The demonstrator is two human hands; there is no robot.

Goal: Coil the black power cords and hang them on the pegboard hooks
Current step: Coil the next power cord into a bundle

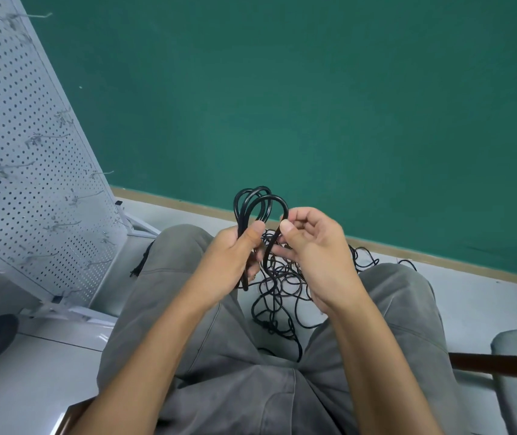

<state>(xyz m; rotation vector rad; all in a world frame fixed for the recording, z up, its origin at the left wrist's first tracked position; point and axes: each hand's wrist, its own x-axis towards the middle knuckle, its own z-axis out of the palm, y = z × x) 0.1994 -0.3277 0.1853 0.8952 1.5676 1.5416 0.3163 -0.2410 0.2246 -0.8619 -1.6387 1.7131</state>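
Coiled cord: the black power cord [260,202] stands in several narrow loops rising above my left hand, their rounded tops close together against the green wall.
Left hand: my left hand [235,262] is curled round the gathered strands, thumb pressed across them from the front; the bundle's lower end pokes out beneath my palm.
Right hand: my right hand [310,246] sits just right of the loops, thumb and forefinger pinching the outermost strand where it bends down from the top; my other fingers are loosely curled behind it.
Loose cord: the uncoiled cord pile [285,287] lies tangled on the floor between my knees, directly below both hands, thin and smooth, in irregular overlapping curls; a few loops spread out to the right behind my wrist.
Cord surface: glossy round black sheath, catching light along the top bends.
Pegboard: the pegboard [31,152] stands to my left, well apart from the cord, a pale grey metal sheet punched with even rows of small round holes, leaning in this wide view.
Hooks: thin wire hooks [100,174] jut from the board at scattered points.
Floor: smooth light grey floor [483,309] with a tan skirting strip along the wall.
Trousers: soft grey fabric trousers [251,387] with visible seams.
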